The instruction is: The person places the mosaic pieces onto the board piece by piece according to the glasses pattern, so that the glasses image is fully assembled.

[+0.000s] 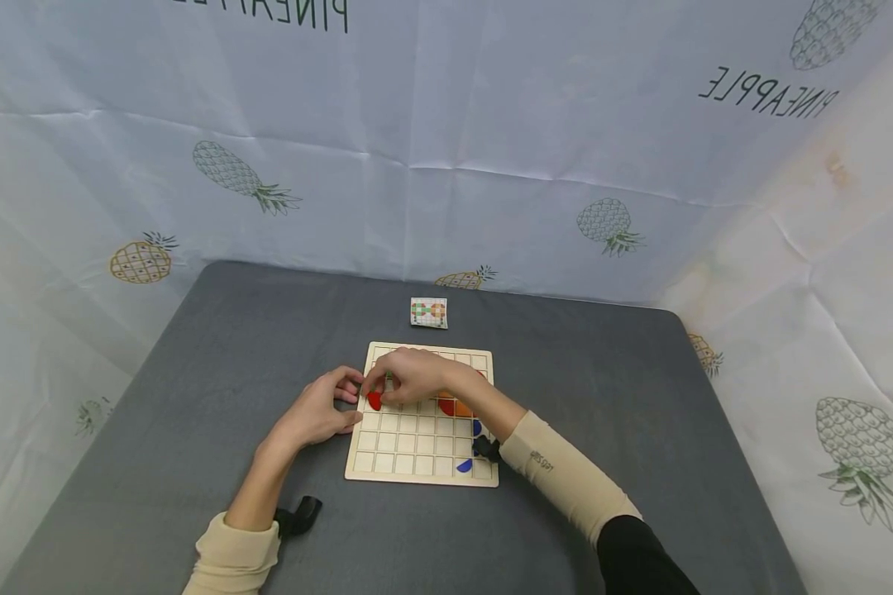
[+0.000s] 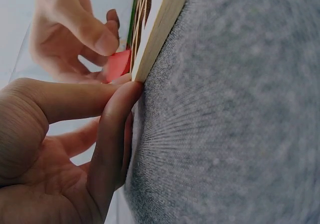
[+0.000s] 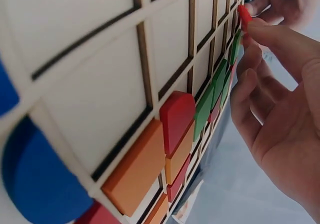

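Observation:
A light wooden grid board (image 1: 387,465) lies on the grey table. At its left edge my left hand (image 1: 320,411) grips the rim, thumb and fingertips against the wood (image 2: 161,29). My right hand (image 1: 414,373) reaches across the board and pinches a small red piece with a rounded side (image 1: 374,401) over the leftmost cells. In the left wrist view that red piece (image 2: 118,66) sits between the right thumb and fingers, close to the grid. Green pieces (image 3: 218,79), an orange piece (image 3: 134,166) and a red piece (image 3: 177,119) fill cells along the grid. My right hand and forearm hide part of the board.
Blue rounded pieces (image 1: 465,466) lie at the board's right side. Behind the board is a small card (image 1: 428,312) with a coloured grid pattern. A pineapple-print cloth (image 1: 491,107) hangs beyond the table's back edge.

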`<state>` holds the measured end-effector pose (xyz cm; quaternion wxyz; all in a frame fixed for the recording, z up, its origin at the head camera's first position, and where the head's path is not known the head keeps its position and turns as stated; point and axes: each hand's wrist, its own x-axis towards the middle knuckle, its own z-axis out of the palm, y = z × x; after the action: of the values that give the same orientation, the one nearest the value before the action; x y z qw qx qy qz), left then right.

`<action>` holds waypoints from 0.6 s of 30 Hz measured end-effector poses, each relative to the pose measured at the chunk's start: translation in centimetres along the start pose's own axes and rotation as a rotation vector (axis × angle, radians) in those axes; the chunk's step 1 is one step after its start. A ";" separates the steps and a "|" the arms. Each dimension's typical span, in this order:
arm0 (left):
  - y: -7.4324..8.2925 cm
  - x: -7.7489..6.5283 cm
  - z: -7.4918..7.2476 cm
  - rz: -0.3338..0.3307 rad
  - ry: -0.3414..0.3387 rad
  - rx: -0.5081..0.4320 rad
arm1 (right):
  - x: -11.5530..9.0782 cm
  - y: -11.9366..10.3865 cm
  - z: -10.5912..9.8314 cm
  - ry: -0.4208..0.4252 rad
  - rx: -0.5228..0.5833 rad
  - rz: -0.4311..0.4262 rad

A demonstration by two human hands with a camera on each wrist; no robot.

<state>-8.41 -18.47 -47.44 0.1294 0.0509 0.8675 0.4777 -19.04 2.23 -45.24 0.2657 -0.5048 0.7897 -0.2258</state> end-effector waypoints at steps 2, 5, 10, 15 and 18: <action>0.0 0.0 0.0 -0.003 -0.001 -0.001 | 0.1 0.0 0.1 -0.002 -0.014 -0.003; 0.0 0.0 0.0 -0.010 -0.005 -0.008 | 0.2 0.1 0.2 -0.002 -0.041 -0.009; 0.1 -0.1 0.0 -0.021 -0.010 -0.017 | 0.2 0.0 0.4 0.001 -0.079 0.002; 0.0 0.0 0.0 -0.014 -0.005 -0.009 | 0.2 -0.2 0.4 0.003 -0.093 0.032; 0.0 0.0 0.0 -0.012 -0.005 -0.009 | 0.1 -0.2 0.4 0.014 -0.094 0.037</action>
<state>-8.45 -18.45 -47.40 0.1346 0.0461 0.8654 0.4805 -18.68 2.00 -45.40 0.2405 -0.5005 0.8103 -0.1871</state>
